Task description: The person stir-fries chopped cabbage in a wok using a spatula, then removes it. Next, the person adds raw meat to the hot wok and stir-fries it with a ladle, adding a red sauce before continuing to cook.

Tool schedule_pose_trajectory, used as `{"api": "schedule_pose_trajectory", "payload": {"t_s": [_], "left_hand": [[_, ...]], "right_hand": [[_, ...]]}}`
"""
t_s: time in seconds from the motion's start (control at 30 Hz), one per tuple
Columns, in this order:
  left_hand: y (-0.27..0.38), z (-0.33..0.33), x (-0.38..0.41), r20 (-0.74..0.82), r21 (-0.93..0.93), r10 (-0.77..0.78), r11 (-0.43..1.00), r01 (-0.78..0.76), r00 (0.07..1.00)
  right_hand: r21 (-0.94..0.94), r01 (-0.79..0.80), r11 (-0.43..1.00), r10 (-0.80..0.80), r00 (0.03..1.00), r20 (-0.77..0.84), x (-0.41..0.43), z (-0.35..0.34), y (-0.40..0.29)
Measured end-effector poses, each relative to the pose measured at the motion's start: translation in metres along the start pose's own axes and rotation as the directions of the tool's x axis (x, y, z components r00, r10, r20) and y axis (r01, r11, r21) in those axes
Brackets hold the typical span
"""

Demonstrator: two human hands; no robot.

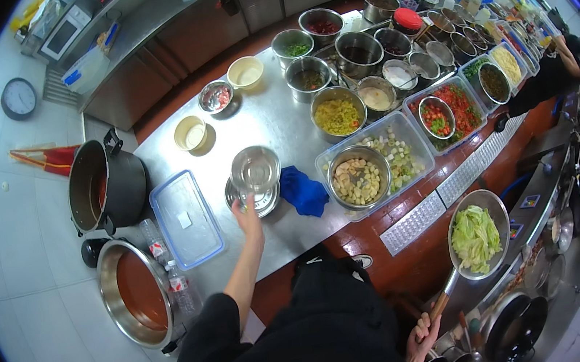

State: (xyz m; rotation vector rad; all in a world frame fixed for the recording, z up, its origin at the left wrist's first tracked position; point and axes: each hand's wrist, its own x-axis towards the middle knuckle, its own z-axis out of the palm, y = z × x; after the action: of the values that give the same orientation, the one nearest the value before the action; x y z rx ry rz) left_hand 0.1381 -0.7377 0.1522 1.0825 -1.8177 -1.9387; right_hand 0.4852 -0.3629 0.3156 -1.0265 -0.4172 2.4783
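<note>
My left hand is at the near rim of a small steel bowl, its fingers on or just at the edge. That bowl is over more round steel ware on the steel worktop. A crumpled blue cloth lies directly to the right. My right hand grips the wooden handle of a steel strainer, off to the lower right. Chopped pale-green leafy vegetable fills the strainer, which is away from the worktop and near the stove side.
A blue-rimmed plastic lid, a dark stockpot and a steel pot of reddish liquid are at left. Pale bowls sit at the back. Tubs of chopped vegetables line the right side. Another person's arm is at far right.
</note>
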Motion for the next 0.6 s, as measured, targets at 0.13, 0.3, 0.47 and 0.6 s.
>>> {"api": "schedule_pose_trajectory", "payload": {"t_s": [0.13, 0.3, 0.47, 0.6], "left_hand": [[-0.029, -0.044, 0.003, -0.04, 0.042, -0.252, 0.966, 0.253, 0.967], [-0.036, -0.024, 0.042, 0.32, -0.214, -0.438, 0.83, 0.515, 0.84], [0.021, 0.015, 0.022, 0.326, -0.021, -0.05, 0.998, 0.061, 0.944], [0.106, 0.081, -0.08, 0.351, -0.173, 0.311, 0.949, -0.265, 0.883]], "right_hand": [[0.102, -0.087, 0.991, 0.077, 0.992, 0.102, 0.012, -0.02, 0.003], [-0.055, -0.082, 0.995, 0.089, 0.988, 0.125, 0.028, 0.004, -0.025], [-0.114, -0.002, 0.993, 0.008, 0.999, 0.05, 0.028, -0.021, -0.027], [-0.056, -0.004, 0.998, 0.005, 0.999, 0.032, 0.022, -0.04, -0.036]]}}
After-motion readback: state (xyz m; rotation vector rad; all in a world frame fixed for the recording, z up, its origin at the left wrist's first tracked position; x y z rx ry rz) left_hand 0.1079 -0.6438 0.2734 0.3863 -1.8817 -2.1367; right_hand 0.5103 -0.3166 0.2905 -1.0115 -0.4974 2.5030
